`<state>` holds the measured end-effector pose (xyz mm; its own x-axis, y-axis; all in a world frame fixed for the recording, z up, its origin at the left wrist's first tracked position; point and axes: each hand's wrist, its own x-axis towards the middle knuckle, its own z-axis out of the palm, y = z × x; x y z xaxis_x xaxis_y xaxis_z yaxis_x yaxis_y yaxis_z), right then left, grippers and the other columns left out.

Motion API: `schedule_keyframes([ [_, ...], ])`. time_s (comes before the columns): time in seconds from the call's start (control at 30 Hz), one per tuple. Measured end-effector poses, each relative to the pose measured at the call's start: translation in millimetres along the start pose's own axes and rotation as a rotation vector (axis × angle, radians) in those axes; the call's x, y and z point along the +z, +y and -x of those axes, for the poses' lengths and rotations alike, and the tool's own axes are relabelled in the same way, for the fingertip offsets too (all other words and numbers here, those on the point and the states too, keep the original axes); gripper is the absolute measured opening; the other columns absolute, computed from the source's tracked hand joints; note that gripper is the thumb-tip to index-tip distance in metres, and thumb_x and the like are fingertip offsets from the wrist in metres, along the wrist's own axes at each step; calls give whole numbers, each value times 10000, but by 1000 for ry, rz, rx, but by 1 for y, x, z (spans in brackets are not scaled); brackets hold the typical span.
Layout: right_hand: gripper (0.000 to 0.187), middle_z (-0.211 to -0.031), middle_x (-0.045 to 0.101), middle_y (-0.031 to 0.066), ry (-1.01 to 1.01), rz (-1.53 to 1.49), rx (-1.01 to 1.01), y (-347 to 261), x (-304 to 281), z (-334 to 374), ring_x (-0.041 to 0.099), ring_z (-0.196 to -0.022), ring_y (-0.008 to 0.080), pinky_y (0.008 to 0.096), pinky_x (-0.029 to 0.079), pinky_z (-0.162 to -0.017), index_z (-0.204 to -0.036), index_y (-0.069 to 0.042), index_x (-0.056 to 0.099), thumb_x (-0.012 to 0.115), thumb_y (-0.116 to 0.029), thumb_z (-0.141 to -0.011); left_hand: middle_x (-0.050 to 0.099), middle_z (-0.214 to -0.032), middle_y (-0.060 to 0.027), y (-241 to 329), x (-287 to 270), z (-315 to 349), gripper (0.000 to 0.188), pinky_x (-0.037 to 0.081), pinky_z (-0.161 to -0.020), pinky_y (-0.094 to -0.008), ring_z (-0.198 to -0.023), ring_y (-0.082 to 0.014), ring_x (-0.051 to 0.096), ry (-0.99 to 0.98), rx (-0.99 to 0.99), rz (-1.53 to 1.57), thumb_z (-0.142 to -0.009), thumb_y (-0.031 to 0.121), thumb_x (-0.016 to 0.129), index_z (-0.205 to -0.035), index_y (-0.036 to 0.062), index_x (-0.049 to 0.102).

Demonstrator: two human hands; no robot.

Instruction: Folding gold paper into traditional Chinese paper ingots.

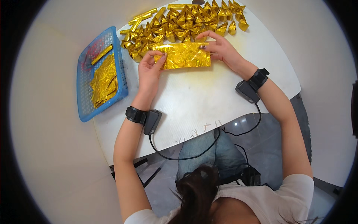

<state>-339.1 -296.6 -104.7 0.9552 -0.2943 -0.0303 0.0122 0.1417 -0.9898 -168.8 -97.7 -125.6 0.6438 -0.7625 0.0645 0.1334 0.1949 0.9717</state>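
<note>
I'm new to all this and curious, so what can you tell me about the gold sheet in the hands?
The sheet is shiny gold, thin and foil-like, a wide rectangle with a swirling pattern and glare along its upper edge. It sits over the white table, nearer the person than the folded pieces. The left hand pinches its left end; the right hand is at its upper right corner.

The one view, a head-worn fisheye, looks steeply down at near range, taking in left hand (150, 71), right hand (226, 53), table (190, 100) and lap (195, 151), with hair (195, 196) at its lower edge and dark rounded corners
</note>
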Motion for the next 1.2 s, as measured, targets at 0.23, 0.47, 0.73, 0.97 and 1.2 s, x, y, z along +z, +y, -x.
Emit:
schedule_keyframes([
  [0.23,319,-884,646,-10,-26,200,-105,-11,3,2,503,-688,-4,161,393,-566,-1154,-113,599,577,-20,-850,611,-1034,-5,14,12,-1,192,486,-737,-230,-952,-75,576,131,-26,25,-927,117,571,-1116,87,546],
  [0.47,212,-991,656,33,-79,150,-13,-5,11,8,608,-849,68,211,502,-767,-1045,-27,658,555,-13,-860,592,-1128,-67,18,18,8,361,527,-821,-307,-980,-155,607,84,-21,312,-908,102,594,-1240,75,455],
  [0.73,281,-1000,666,53,-200,168,-62,2,34,13,626,-868,98,227,500,-802,-1082,-22,641,574,18,-812,625,-1088,-91,13,18,11,297,523,-826,-317,-974,-177,626,-92,-115,202,-885,70,616,-1155,-4,514],
  [0.97,352,-995,669,79,-260,302,-126,-4,50,26,636,-875,110,241,508,-802,-1096,-56,646,633,15,-752,621,-1116,-94,10,27,17,280,506,-863,-314,-1006,-168,613,-119,-195,301,-919,106,577,-1168,-5,510],
  [1.2,359,-984,663,43,-210,530,-332,-10,49,25,624,-821,112,239,495,-746,-1067,-64,666,611,46,-729,538,-1270,-109,10,43,31,306,459,-959,-355,-1119,-196,557,-110,-158,453,-972,145,464,-1253,26,442],
])
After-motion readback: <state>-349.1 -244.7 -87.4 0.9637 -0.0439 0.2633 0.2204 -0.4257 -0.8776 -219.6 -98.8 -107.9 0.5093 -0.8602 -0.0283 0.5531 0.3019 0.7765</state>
